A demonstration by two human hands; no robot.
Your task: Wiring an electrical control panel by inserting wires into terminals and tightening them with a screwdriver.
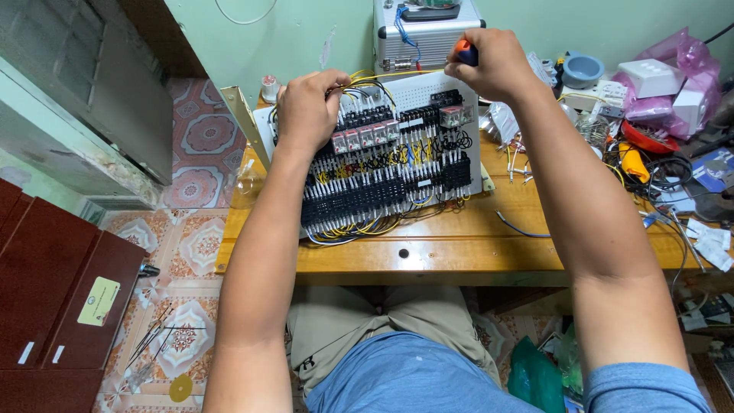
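Floor tiles (187,237) of patterned ceramic, pink and cream, far below left hand (308,109). Wooden table (459,248), honey-coloured, smooth and varnished, under both forearms. White perforated panel (459,99), propped tilted on that table, directly beneath and between both hands; packed with rows of black terminal blocks (375,195), clear-cased relays (365,138) and loops of yellow wire (359,228). Dark red cabinet (53,298), glossy, well apart to left of left forearm. Ribbed metal case (424,38) just behind panel, between both hands and slightly beyond.

Both bare arms stretched forward and upward from blue-shirted torso, elbows low, wrists raised. Left hand knuckles up, fingers curled down over panel's upper left edge, closed around a bundle of yellow wires (368,79) near top row of components; exact pinch hidden beneath knuckles. Right hand (489,65) at panel's upper right corner, fist-like, fingers wrapped tight on screwdriver (464,50) with orange and dark handle, only handle end showing past thumb side; tip hidden behind hand, so cannot tell what tip touches.

Clutter to right of right forearm: pink plastic bags (692,57), white boxes (650,75), red round object (650,140), tangled cables. Grey-blue bowl (582,69) just right of right hand. Loose blue wire (520,228) flat on table below right wrist. Green bag (535,375), crinkled, near right elbow on floor.
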